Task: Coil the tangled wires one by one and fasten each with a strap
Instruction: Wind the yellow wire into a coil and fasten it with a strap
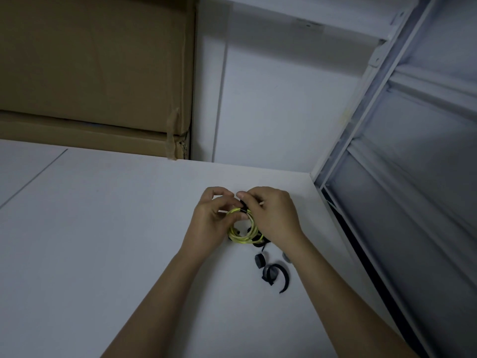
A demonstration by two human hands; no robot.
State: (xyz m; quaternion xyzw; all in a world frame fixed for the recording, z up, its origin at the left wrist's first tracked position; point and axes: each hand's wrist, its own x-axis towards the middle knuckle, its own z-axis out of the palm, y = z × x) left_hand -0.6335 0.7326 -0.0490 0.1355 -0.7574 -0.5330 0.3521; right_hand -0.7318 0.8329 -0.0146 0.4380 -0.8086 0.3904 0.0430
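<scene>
My left hand is curled round the left side of a thin yellow-green wire wound into a small round coil, thumb and fingers closed on its upper strands. My right hand covers the coil's right side, and its thumb and forefinger pinch a short black strap that crosses the top of the coil between my two hands. The coil hangs down between my palms, several loops lying close together, their lower arc showing bright against the table; a dark bit shows inside the ring, too small for me to tell what it is.

I can read no brand, label or writing anywhere on the wire or the strap; the picture is dim and these parts are small.

Far off to the left of my left hand and beyond it, a large brown cardboard box with tape along its corner stands at the far edge of the white table top. Just below my right wrist, towards me, lie loose black curled straps on the table, one rolled into a small ring and another bent in an open arc, and a small grey round piece shows half hidden beside my right forearm. To the right of my right hand, past the table's edge, rises a grey-white metal shelf frame.
</scene>
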